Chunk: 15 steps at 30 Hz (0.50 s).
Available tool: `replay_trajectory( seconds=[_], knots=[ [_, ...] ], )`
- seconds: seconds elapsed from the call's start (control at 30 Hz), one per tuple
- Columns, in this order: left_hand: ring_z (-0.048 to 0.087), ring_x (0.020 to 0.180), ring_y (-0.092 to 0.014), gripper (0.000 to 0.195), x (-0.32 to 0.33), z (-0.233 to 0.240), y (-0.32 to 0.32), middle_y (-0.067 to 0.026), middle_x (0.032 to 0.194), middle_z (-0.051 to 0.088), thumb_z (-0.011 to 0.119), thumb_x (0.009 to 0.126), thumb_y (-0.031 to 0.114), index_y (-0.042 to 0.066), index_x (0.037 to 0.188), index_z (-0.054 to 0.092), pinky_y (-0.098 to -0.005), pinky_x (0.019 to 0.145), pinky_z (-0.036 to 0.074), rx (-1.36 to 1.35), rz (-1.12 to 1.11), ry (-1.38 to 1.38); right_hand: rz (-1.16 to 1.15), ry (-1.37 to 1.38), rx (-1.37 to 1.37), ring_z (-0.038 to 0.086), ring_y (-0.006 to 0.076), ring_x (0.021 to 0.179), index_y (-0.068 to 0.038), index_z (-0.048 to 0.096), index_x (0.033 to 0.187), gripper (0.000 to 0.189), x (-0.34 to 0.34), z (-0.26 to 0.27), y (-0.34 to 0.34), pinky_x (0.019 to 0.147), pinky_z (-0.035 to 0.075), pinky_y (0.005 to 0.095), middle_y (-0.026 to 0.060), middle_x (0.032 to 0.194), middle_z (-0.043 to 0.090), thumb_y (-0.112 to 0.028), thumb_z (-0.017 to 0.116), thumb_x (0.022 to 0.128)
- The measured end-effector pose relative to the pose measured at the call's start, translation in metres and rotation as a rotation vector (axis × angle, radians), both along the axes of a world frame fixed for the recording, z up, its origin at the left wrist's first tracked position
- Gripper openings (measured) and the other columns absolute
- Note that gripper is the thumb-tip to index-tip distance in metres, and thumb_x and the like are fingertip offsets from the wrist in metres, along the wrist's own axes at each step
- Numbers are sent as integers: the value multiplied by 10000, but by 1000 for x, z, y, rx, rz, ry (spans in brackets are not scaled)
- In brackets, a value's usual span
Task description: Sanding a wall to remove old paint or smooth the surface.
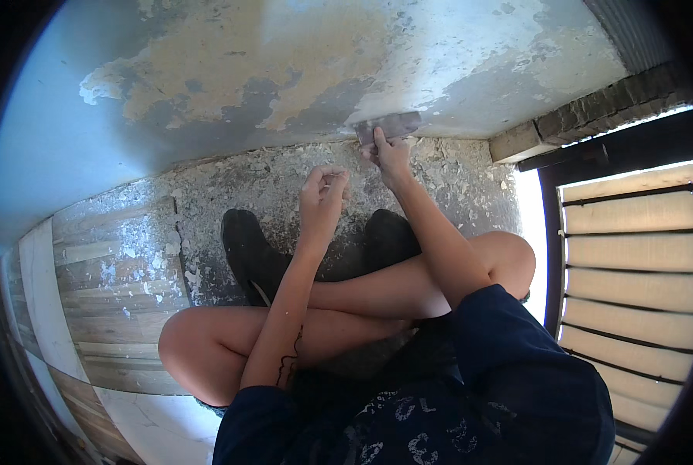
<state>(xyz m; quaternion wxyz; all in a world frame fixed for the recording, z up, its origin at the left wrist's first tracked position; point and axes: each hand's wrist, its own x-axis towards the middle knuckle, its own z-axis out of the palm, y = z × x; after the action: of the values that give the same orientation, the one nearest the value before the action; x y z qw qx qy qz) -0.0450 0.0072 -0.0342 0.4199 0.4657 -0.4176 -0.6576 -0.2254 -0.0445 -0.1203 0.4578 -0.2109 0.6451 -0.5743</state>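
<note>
My right hand (390,152) grips a flat, brownish-grey rectangular block (396,126), its thumb lying over the near face. The block is against the foot of the wall (323,75), where patches of paint have come off; it looks slightly blurred. My left hand (324,189) is raised above the flake-strewn floor, to the left of the right hand, with its fingers curled loosely towards the thumb. Whether anything small lies between those fingers I cannot tell. Paint flakes (439,160) lie along the base of the wall.
Dark shoes (250,247) and my crossed legs are below my hands. Wood-look flooring (120,290) with flakes lies at the left. At the right are a masonry ledge (608,110) and a dark-framed gate (550,250) with horizontal bars.
</note>
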Motion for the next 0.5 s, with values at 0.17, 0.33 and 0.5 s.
replay_trajectory(
  seconds=[0.17,0.33,0.5],
  knots=[
    [557,686,-88,194,2,-6,-5,-32,770,577,559,872,203,39,973,576,-219,580,451,0,-18,-14,-118,-193,-96,600,133,699,-8,554,1020,177,3,3,0,516,506,236,50,871,599,-148,555,911],
    [575,653,-118,185,6,-21,-5,-53,735,605,603,828,216,42,892,607,-268,592,461,-77,26,-102,48,-114,-318,530,121,625,4,575,974,362,5,69,3,572,451,271,30,863,590,-350,572,900],
    [603,721,-170,487,4,-23,-1,-103,914,618,645,790,220,53,1201,445,-314,625,486,-159,94,-80,109,589,-292,496,108,700,16,628,871,335,7,143,22,655,402,274,26,760,565,-317,597,883]
  ],
)
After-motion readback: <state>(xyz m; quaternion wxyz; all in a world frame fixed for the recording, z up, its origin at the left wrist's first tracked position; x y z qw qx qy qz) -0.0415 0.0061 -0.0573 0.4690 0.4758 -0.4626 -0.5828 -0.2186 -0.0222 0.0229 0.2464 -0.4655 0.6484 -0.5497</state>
